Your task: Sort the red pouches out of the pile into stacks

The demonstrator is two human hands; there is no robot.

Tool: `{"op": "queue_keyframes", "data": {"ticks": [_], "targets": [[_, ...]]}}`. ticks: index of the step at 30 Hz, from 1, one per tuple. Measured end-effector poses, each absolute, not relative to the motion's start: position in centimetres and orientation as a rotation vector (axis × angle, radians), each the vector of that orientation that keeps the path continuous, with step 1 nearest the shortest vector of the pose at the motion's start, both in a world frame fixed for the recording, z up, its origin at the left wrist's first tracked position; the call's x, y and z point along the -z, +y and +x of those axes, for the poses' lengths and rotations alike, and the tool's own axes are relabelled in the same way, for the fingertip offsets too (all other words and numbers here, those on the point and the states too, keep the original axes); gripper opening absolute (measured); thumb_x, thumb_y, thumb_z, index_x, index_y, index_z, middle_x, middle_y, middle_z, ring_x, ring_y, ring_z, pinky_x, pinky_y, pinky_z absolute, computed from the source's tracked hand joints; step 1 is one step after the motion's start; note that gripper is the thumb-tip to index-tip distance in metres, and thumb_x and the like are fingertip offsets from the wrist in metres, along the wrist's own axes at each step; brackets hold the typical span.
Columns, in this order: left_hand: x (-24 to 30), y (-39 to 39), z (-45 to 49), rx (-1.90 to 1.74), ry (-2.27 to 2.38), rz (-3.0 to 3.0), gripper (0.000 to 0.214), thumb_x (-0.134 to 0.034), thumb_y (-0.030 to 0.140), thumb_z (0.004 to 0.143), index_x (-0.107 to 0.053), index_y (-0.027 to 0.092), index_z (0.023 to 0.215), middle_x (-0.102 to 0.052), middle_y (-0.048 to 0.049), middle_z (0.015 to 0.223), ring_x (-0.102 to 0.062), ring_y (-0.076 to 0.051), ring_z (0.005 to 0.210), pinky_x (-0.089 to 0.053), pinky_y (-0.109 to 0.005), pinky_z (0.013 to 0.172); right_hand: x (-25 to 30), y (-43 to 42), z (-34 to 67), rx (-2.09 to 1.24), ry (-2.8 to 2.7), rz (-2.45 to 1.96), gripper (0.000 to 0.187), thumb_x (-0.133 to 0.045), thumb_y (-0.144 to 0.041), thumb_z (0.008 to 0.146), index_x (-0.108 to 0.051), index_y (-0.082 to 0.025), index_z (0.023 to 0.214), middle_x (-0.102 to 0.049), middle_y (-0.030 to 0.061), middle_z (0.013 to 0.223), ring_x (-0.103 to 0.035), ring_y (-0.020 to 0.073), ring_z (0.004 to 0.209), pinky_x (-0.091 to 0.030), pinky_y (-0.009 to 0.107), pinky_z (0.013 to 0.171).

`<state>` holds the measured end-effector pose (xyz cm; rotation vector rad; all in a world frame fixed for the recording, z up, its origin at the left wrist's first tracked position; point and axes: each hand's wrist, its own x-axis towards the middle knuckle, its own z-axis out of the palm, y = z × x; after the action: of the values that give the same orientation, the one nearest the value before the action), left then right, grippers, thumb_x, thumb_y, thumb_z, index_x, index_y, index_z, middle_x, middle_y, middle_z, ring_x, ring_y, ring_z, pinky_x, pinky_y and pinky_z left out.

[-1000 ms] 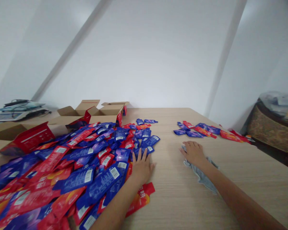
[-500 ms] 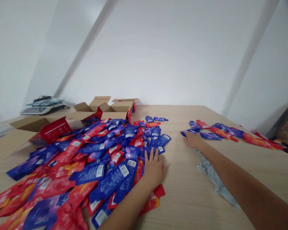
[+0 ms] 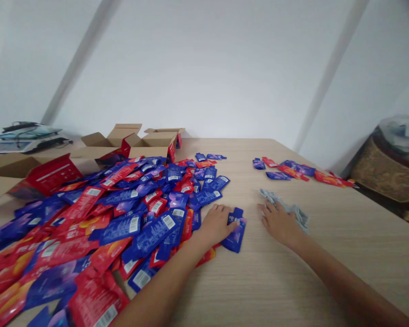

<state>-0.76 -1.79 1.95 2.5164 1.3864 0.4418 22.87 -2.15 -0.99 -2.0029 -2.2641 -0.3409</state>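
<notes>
A blue pouch (image 3: pixel 236 238) with a purple picture and a narrow spout end lies flat on the table, with the thumb of my left hand (image 3: pixel 216 225) on its edge. The fingers of that hand are curled beside the pouch, next to the big heap of red and blue pouches (image 3: pixel 136 200). To the right, my right hand (image 3: pixel 279 223) is down on a bunched grey cloth (image 3: pixel 300 215), its fingers bent over the cloth. Part of the cloth is hidden under the hand.
Open cardboard boxes (image 3: pixel 157 141) stand behind the heap, one nearer box (image 3: pixel 54 175) at the left. A loose row of red and blue pouches (image 3: pixel 296 169) lies at the far right. Flat items with cables (image 3: pixel 23 136) are stacked at the back left. A patterned chair (image 3: pixel 388 168) stands beyond the table's right edge.
My right hand has come back from the far blue pouch to the cloth, which is now bunched up. My left hand has a blue pouch at the heap's right edge. The view has shifted right.
</notes>
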Motion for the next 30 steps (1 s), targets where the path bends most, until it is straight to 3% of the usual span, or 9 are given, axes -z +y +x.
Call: {"op": "queue_keyframes", "data": {"ticks": [2,6,11,13,16,20,25,30], "targets": [[-2.3,-2.2,-0.4,-0.367,1.249,2.545,0.049,-0.048,0.046,0.084,-0.048,0.018,0.125,-0.054,-0.0098,0.124,-0.045,-0.024,0.117,-0.032,-0.037,0.104,1.5,-1.3,25.1,0.358,-2.247,-2.027,0.035,-0.036,-0.022,0.091,-0.054,-0.022,0.121,-0.054,0.0128,0.126,-0.046,0.0316,0.112,-0.044,0.049,0.079],[-2.8,-2.3,-0.2,-0.269,1.137,2.575,0.060,-0.053,0.031,0.079,-0.038,0.022,0.136,-0.046,-0.0088,0.134,-0.040,-0.025,0.124,-0.028,-0.037,0.107,1.7,0.8,26.7,0.374,-2.161,-1.955,0.031,-0.037,-0.022,0.091,-0.057,-0.013,0.113,-0.057,0.0150,0.113,-0.049,0.0260,0.100,-0.041,0.039,0.085],[-2.5,-1.7,-0.6,-0.194,1.282,2.378,0.071,-0.065,0.032,0.067,-0.041,0.019,0.133,-0.048,-0.0110,0.126,-0.053,-0.025,0.109,-0.044,-0.033,0.092,1.6,1.7,23.6,0.378,-1.954,-1.856,0.044,-0.042,-0.039,0.090,-0.048,-0.012,0.123,-0.054,0.0155,0.114,-0.048,0.0262,0.103,-0.038,0.038,0.088],[-2.1,-1.2,-0.8,-0.194,1.360,2.299,0.066,-0.068,0.032,0.064,-0.049,0.015,0.125,-0.051,-0.0129,0.121,-0.057,-0.024,0.101,-0.047,-0.031,0.086,1.8,1.5,22.9,0.449,-1.922,-1.886,0.044,-0.044,-0.043,0.088,-0.049,-0.016,0.122,-0.050,0.0157,0.124,-0.043,0.0297,0.111,-0.036,0.043,0.089],[-1.7,-0.6,-1.0,-0.280,1.408,2.227,0.037,-0.064,0.020,0.066,-0.061,0.013,0.102,-0.062,-0.0100,0.103,-0.059,-0.022,0.094,-0.047,-0.029,0.083,2.5,1.5,23.6,0.445,-1.912,-1.983,0.036,-0.043,-0.042,0.089,-0.054,-0.019,0.114,-0.045,0.0137,0.133,-0.039,0.0317,0.116,-0.035,0.046,0.088],[-1.9,0.3,-1.0,-0.485,1.414,2.009,0.014,-0.063,0.010,0.065,-0.061,0.017,0.077,-0.063,-0.0004,0.077,-0.061,-0.015,0.075,-0.049,-0.024,0.072,3.1,1.9,26.2,0.310,-2.022,-1.969,0.027,-0.041,-0.027,0.089,-0.057,-0.014,0.107,-0.056,0.0146,0.113,-0.048,0.0264,0.104,-0.038,0.040,0.085],[-1.2,1.0,-0.6,-0.905,1.473,1.472,0.016,-0.055,0.017,0.079,-0.047,0.018,0.092,-0.052,0.0077,0.062,-0.046,-0.007,0.037,-0.038,-0.019,0.039,2.1,1.5,25.3,0.122,-1.836,-1.660,0.033,-0.037,-0.026,0.090,-0.048,-0.013,0.118,-0.056,0.0137,0.110,-0.050,0.0238,0.104,-0.040,0.036,0.091],[0.8,0.3,0.6,-0.797,1.272,1.465,0.023,-0.057,0.013,0.075,-0.043,0.018,0.093,-0.046,0.0110,0.055,-0.041,-0.005,0.032,-0.029,-0.016,0.033,-0.2,-2.0,17.7,-0.042,-1.989,-1.291,0.037,-0.035,-0.029,0.093,-0.040,-0.019,0.128,-0.055,0.0125,0.117,-0.048,0.0248,0.110,-0.039,0.042,0.093]]}}
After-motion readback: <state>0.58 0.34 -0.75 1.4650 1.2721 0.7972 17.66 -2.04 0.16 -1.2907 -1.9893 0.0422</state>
